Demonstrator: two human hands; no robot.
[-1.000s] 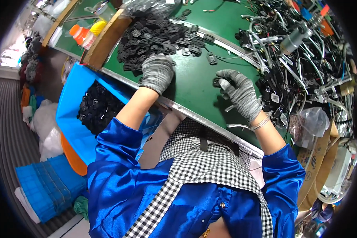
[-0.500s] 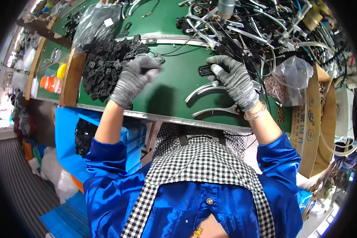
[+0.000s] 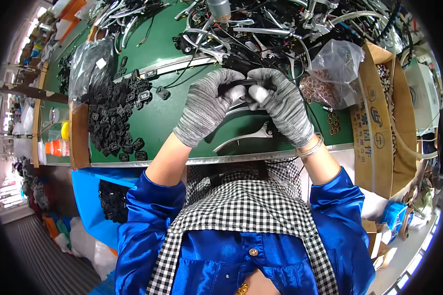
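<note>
Both of my hands wear grey knit gloves and meet over the green tabletop [image 3: 172,123]. My left hand [image 3: 205,109] and my right hand [image 3: 284,109] pinch a small black plastic part [image 3: 242,83] between thumbs and fingertips. The fingers cover most of that part. Below the hands lies a silver brake lever [image 3: 243,139] with a black end. Another curved silver lever [image 3: 237,111] is partly hidden behind my fingers. To the left spreads a heap of black plastic parts [image 3: 110,115], and one lone piece [image 3: 163,93] sits apart from it.
Tangled levers and cables [image 3: 266,34] cover the back, under a hanging metal cylinder [image 3: 219,10]. On the right are a clear bag of copper-coloured rings [image 3: 325,88], loose rings [image 3: 333,123] and a cardboard box [image 3: 374,142]. A blue bin [image 3: 91,201] stands below left.
My left hand has moved right, from beside the black heap to my right hand. Both now hold the black part that the right hand held alone. The view has shifted too.
</note>
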